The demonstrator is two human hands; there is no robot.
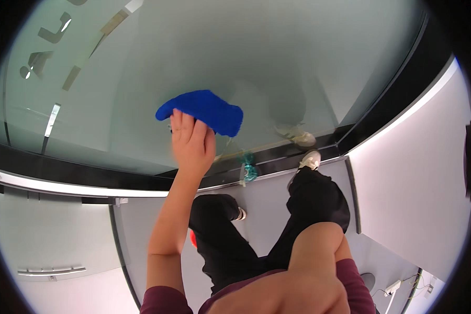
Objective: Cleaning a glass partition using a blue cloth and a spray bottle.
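Under the left hand (192,140) fingertips, a blue cloth (204,111) presses the frosted glass (141,68)

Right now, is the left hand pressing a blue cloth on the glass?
Yes, the left hand lies flat on the blue cloth against the glass.

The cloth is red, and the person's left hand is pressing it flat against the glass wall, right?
Not quite. The cloth is blue, not red. The rest holds: in the head view, the left hand presses it flat against the glass wall.
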